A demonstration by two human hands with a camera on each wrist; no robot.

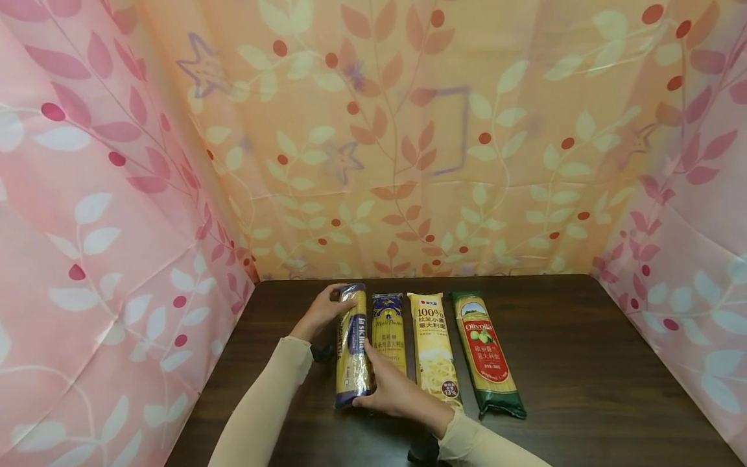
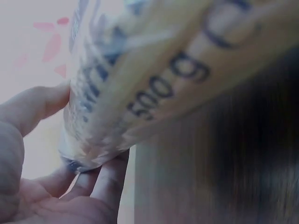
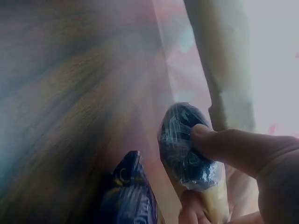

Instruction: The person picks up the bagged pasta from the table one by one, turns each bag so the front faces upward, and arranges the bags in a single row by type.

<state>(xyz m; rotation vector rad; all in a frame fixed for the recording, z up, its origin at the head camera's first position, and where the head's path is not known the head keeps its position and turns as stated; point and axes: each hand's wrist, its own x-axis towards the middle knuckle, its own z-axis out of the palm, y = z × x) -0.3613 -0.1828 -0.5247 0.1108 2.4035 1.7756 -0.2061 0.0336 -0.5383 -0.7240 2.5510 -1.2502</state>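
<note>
Both hands grip a pack of spaghetti (image 1: 353, 350) in clear, shiny wrap with dark blue ends. It is the leftmost of the packs and looks raised from the table. My left hand (image 1: 318, 314) holds its far end; in the left wrist view the thumb is at one side and the fingers (image 2: 110, 179) curl beneath, near printed "500 g". At the near end is my right hand (image 1: 393, 386), its thumb pressed on the dark end cap (image 3: 184, 144) in the right wrist view and its fingers around the side. Right beside it lies a yellow pasta pack with a blue top (image 1: 388, 324), partly covered by the right hand.
Farther right lie a pale yellow pasta pack (image 1: 432, 337) and a green-ended pasta pack with a red label (image 1: 486, 350), slightly slanted. All are on a dark wooden table (image 1: 589, 363). Patterned curtains (image 1: 403, 143) enclose the back and both sides.
</note>
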